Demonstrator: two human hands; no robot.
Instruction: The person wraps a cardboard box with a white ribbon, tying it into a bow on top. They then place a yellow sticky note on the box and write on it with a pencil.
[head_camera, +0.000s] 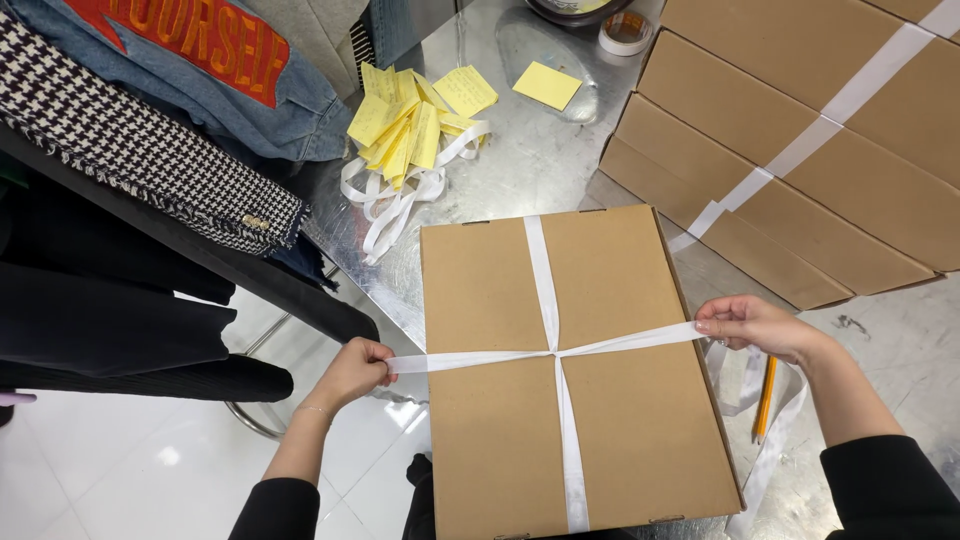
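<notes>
Head cam: left hand (352, 372) and right hand (752, 325) each pinch an end of white ribbon (548, 300) across the cardboard box (570, 370) between them. Pull evenly so the crossing stays centred.

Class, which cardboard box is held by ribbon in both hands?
The nearest flat box, its white ribbon crossed on top; the stacked boxes behind lie untouched.
</notes>
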